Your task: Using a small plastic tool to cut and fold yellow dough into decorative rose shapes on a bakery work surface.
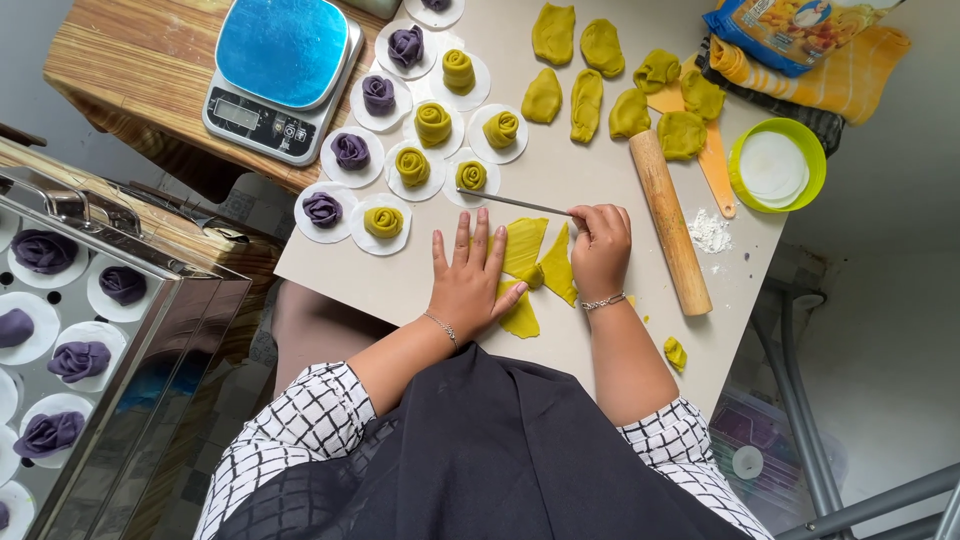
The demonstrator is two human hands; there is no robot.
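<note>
Left hand point(468, 275) fingers spread flat on yellow dough sheet point(525, 250); right hand point(600, 245) at 3 o'clock, fingers pinching thin metal rod point(515, 203).

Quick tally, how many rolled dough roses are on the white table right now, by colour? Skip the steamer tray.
Purple roses: 5 (one cut off by the picture's top edge)
Yellow-green roses: 6
Total: 11

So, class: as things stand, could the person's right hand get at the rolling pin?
Probably yes. The right hand, gripping a thin blade, sits just beside the rolling pin with bare table between, though it would need to drop the blade first.
</note>
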